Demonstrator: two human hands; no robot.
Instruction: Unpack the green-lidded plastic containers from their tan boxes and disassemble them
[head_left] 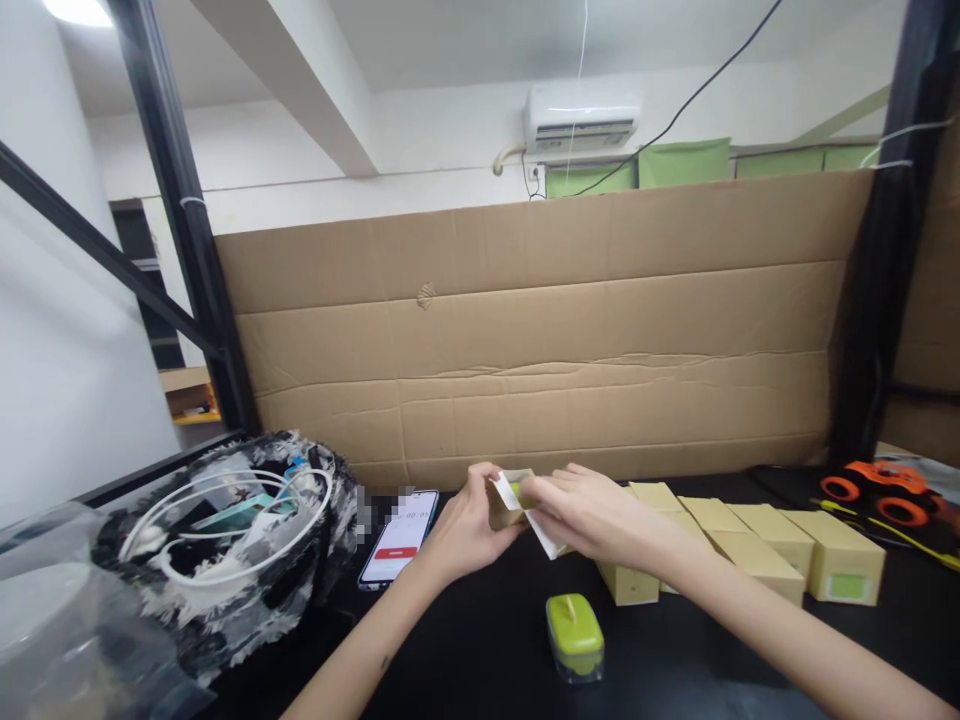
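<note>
Currently, lower centre of frame:
- Small box (508, 505): tan card, flap open, held up just above the table (480, 640); long axis runs roughly left-right in frame; something green shows at the open end.
- Left hand (466, 528): closed round the box's left end, fingers wrapped on it.
- Right hand (592, 515): over the box's right end, fingers pinched on a white paper slip (541, 530) at the opening. Both hands on the box; neither nearer.
- Green-lidded case (575, 634): clear base, on table below the hands, apart from them.
- Row of tan boxes (757, 555): lying side by side, right of the hands, approx. centre-right.
- Phone (399, 548): screen lit, left of left hand.
- Patterned bag (225, 545) w/ white cable: lower left.
- Orange toy car (877, 492): far right edge.
- Cardboard sheet (540, 330): upright behind table.
</note>
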